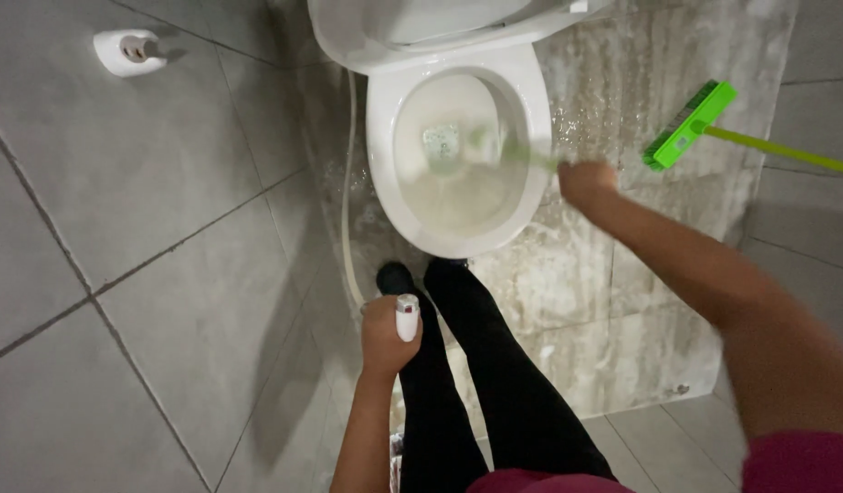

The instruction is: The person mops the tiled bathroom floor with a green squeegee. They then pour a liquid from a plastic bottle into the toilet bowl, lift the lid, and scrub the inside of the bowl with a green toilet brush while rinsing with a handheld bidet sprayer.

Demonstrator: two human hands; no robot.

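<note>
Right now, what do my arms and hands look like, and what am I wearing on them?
Both forearms are bare, with no gloves, watch or rings visible on the left hand or the right hand. A dark pink sleeve covers the right upper arm at the picture's lower right corner. No sleeve shows on the left arm.

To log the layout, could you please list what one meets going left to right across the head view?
Toilet paper roll → left hand holding a white sprayer → toilet bowl → right hand on the brush handle → green broom head.
</note>
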